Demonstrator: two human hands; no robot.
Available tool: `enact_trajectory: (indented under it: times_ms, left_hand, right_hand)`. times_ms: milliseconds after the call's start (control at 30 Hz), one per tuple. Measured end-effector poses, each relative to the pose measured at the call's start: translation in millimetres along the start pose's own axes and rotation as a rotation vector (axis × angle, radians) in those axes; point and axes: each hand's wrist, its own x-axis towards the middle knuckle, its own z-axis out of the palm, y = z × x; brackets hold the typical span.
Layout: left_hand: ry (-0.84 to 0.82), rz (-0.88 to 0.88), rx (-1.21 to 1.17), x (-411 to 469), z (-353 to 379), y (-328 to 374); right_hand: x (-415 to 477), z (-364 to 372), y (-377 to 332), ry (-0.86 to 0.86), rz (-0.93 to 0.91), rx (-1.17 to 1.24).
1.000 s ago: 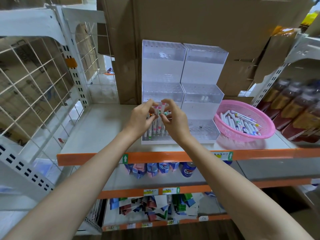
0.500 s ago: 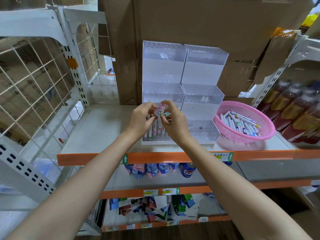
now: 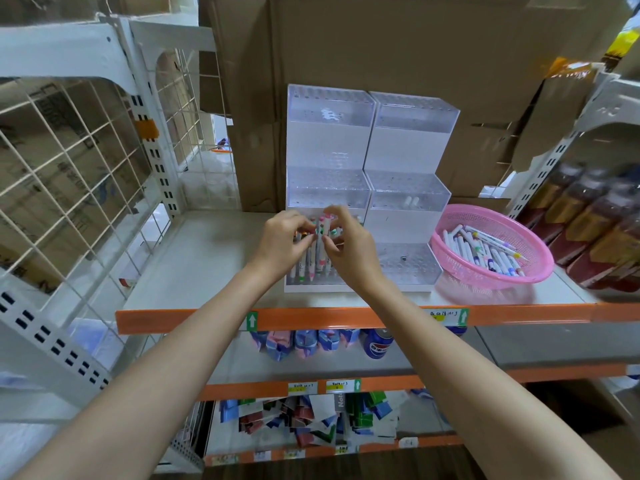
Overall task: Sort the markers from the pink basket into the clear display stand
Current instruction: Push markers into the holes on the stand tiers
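shelf (image 3: 207, 265): it carries the whole job, with the stand in the middle and the basket just beside it on the right.
clear display stand (image 3: 329, 140): most of its tiers look bare from here. only the front left tier is partly filled, and two white bits sit on the middle right tier.
pink basket (image 3: 540, 251): not emptied yet, so i judge the task under halfway.
loose markers (image 3: 485, 251): a good heap lies in the basket, all left to sort.
right hand (image 3: 349, 247): thumb and finger are pinched on one marker above the front left tier.
left hand (image 3: 282, 242): fingers are curled at the caps. i cannot tell if it grips anything.
standing markers (image 3: 311, 268): a small cluster stands upright in the front left tier, done.
marker (image 3: 320, 233): upright between both hands, probably not seated yet.
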Motion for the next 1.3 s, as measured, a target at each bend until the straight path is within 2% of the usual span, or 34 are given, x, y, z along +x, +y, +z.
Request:
enact_trajectory:
  times_ms: [467, 833, 1300]
  left_hand:
    - [-0.121, 0.099, 0.098, -6.0, -1.8, -0.8]
    - [-0.098, 0.079, 0.175, -14.9, -1.4, -6.5]
    - [-0.14, 0.021, 0.146, -21.7, -10.6, -4.4]
  right_hand:
    - [-1.6, -0.6, 0.7, -0.005, -0.033, -0.02]
    - [-4.3, -0.9, 2.6, -0.043, -0.062, -0.101]
    - [-6.6, 7.7, 10.4, -0.112, -0.082, -0.263]
